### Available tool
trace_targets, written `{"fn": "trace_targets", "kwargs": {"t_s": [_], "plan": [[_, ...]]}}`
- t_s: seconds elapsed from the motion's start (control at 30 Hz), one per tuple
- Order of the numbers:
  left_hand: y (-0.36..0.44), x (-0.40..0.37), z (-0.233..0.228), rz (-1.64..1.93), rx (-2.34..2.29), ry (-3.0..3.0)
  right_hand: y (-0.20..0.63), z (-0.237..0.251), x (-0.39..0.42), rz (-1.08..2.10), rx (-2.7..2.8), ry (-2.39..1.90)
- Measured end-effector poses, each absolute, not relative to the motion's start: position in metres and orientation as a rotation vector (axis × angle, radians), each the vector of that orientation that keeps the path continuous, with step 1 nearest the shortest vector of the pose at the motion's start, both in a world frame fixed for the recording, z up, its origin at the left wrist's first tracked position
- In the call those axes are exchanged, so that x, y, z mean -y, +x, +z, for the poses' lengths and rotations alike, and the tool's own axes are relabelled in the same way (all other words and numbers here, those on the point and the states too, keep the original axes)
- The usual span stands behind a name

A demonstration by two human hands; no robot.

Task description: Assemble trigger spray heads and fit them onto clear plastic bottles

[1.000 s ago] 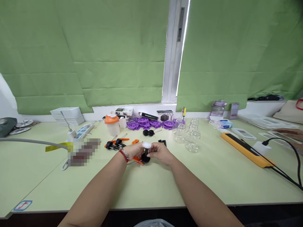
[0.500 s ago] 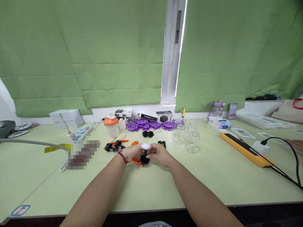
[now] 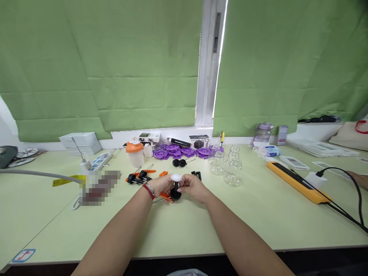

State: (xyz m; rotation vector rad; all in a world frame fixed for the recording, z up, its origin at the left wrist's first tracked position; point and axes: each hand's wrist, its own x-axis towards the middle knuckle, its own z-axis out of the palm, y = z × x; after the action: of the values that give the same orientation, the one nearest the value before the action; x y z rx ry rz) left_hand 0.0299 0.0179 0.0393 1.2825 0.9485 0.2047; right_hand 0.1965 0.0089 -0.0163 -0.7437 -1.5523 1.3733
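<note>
**Both hands grip a small black part with a white cap at mid-worktop**

The left hand (image 3: pixel 161 185) and the right hand (image 3: pixel 193 186) meet over the pale green worktop (image 3: pixel 184 226), just above its surface. Between them sits a small black part (image 3: pixel 175 193) with a round base low down and a white cap (image 3: pixel 176 177) on top. The fingers of both hands are curled closed around it, the left from the left side and the right from the right; the exact fingertip contacts are too small to make out. A red band and a metal bangle (image 3: pixel 149 189) circle the left wrist.

Just under and beside the left hand lie orange-handled tools (image 3: pixel 165 195), and a little farther back to the left are more black-tipped, orange-handled tools (image 3: pixel 140 175). Behind the hands lies a black double-disc piece (image 3: pixel 179 163), then a heap of purple plastic wheels (image 3: pixel 184 151) near the window sill. An orange-lidded cup (image 3: pixel 135 153) stands left of the wheels. A cluster of clear glass jars (image 3: pixel 228 165) stands to the right of the hands, well apart from them. Farther right an orange-yellow bar (image 3: pixel 299 182) lies slantwise with a black cable (image 3: pixel 347 191) beside it. At the far right edge another person's hand (image 3: pixel 359 178) rests on the worktop
</note>
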Motion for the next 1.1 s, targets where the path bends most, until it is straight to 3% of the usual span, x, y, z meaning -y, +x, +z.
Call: {"fn": "trace_targets", "kwargs": {"t_s": [1.1], "plan": [[0.0278,-0.0173,0.0409,0.195,-0.930,1.320,0.1975,-0.0197,-0.0110,1.402,1.584,-0.726]]}}
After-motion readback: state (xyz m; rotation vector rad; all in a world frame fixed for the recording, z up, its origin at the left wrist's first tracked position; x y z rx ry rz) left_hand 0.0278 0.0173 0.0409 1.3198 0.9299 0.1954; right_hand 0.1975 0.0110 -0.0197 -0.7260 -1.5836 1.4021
